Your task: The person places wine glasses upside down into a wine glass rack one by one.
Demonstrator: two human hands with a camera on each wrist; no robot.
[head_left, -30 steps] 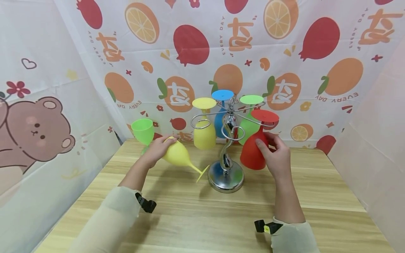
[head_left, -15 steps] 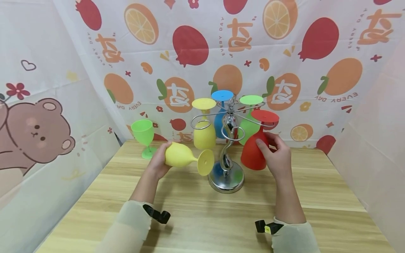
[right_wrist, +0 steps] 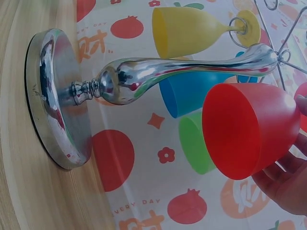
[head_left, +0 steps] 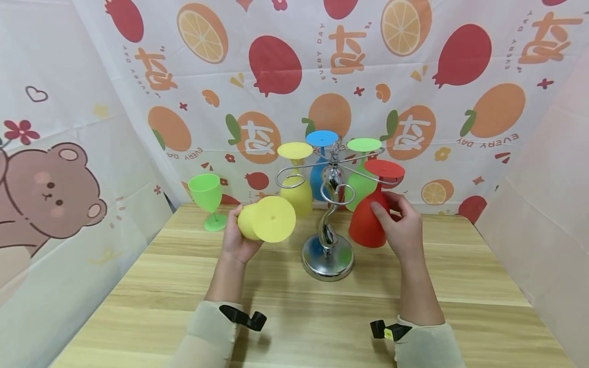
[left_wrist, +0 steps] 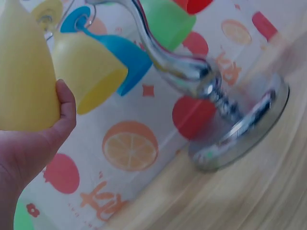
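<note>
My left hand grips a yellow goblet by its bowl, left of the chrome rack. The goblet is tipped so its round foot faces the head camera and hides the stem. My right hand holds a red goblet by the bowl, thumb on the near side. That goblet is upside down and slightly tilted, its foot over a wire loop at the rack's right. Also upside down on the rack are another yellow goblet, a blue goblet and a green goblet.
A second green goblet stands upright at the table's back left. One wire loop at the rack's front holds no goblet. A fruit-print cloth hangs behind the wooden table.
My left hand has turned the yellow goblet, so its foot swings up from pointing down-right to facing the head camera. The right hand and red goblet stay almost still.
</note>
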